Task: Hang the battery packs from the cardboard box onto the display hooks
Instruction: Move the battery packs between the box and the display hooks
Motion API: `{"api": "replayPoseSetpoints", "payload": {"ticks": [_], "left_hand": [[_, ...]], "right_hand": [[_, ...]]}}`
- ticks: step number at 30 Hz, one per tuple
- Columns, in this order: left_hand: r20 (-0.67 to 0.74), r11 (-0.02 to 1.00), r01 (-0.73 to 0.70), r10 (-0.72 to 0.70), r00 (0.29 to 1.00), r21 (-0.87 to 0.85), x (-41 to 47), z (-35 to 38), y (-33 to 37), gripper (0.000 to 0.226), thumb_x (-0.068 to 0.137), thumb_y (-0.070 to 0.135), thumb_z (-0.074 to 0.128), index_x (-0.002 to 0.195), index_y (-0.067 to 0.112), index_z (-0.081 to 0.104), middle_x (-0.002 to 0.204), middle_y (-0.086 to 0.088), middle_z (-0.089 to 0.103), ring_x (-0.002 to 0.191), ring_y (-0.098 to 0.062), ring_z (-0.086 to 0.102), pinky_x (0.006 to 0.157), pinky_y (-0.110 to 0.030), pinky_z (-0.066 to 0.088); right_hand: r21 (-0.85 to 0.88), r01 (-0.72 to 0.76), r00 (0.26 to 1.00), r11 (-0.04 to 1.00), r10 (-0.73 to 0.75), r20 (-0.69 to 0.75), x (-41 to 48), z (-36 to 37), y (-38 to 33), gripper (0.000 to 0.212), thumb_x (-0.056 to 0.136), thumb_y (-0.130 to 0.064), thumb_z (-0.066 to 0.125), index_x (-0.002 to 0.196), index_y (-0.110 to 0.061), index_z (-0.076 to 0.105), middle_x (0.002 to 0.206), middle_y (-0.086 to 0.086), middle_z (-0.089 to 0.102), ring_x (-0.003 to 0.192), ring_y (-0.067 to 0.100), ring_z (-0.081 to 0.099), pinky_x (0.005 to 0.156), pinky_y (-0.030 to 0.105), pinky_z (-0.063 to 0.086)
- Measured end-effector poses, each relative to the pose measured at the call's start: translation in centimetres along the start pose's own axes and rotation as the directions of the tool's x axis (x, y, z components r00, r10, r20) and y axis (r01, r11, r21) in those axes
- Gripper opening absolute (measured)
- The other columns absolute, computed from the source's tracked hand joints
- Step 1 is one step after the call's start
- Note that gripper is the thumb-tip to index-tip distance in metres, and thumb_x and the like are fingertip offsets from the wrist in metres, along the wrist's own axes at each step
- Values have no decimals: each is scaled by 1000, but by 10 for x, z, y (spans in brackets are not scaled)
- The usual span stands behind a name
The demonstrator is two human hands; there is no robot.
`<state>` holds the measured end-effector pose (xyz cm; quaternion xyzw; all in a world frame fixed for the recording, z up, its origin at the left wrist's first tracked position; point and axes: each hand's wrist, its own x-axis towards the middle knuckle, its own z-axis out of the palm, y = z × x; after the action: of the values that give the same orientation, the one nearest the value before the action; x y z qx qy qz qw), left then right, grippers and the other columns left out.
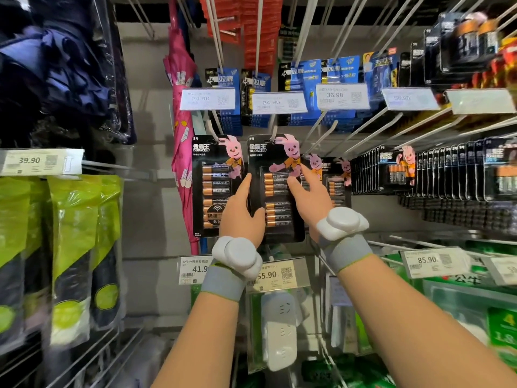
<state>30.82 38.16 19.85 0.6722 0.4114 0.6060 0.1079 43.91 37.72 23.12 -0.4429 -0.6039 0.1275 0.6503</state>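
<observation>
Task looks mid-way. One held battery pack (pixel 275 191) is up at the display hook (pixel 274 131), its top edge right at the hook tip; can't tell if the hang hole is threaded on yet. Left hand (pixel 240 217) pinches the pack's lower left edge, thumb on the front, index finger laid up along the side. Right hand (pixel 307 196) clamps the right edge the same way, thumb on the blister. So both hands are closed on that one pack, neither free.

Done, judging by the display: a neighbour pack (pixel 215 186) hangs just beside it on the left, another pack (pixel 337 177) sits partly behind the right hand, and a dense row of packs (pixel 391 169) fills the hooks further right. Left to do: seat this pack and let go, then fetch more. The cardboard box isn't in view, so no telling how many remain.

Setting: a shop aisle, grey back panel (pixel 151 219) w/ wire hooks in tiers. Upper tier has blue battery cards (pixel 229 107) behind price tags (pixel 208 98). A pink umbrella (pixel 181 121) hangs left of the batteries; green bags (pixel 70 247) further left. Below the hands hangs a white power strip (pixel 279 331). Both wrists wear grey bands w/ white pods.
</observation>
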Motion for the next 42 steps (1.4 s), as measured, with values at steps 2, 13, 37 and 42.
{"api": "replayPoseSetpoints", "payload": {"ticks": [2,13,37,42], "left_hand": [[-11,1000,3,-3,1000,-16,0,-2,1,70,92,8,56,150,34,26,139,-3,51,127,-22,50,105,-43,43],[-156,980,-79,51,986,-183,-24,-6,21,43,92,7,56,133,17,51,131,-3,55,116,-10,50,98,-25,43],[539,525,448,23,842,-724,-130,117,96,14,94,10,58,96,19,67,86,0,74,79,-12,69,70,-21,56],[644,507,538,45,764,-673,-177,163,122,14,95,9,55,93,19,65,79,4,73,74,-11,66,66,-17,53]], "right_hand": [[-36,-5,1000,999,5,19,-3,-2,-3,43,99,-30,47,141,-26,44,134,-5,53,120,16,51,100,30,40],[-38,-200,980,979,200,0,-31,-30,4,42,93,-23,57,134,-16,50,125,5,59,113,23,58,100,45,48],[117,-222,925,968,247,-289,-143,-186,-7,13,95,-11,56,82,-15,59,65,6,61,52,16,58,50,23,50],[98,-269,881,958,285,-377,-184,-249,6,15,95,-12,55,81,-17,57,65,7,61,52,16,58,53,25,49]]}}
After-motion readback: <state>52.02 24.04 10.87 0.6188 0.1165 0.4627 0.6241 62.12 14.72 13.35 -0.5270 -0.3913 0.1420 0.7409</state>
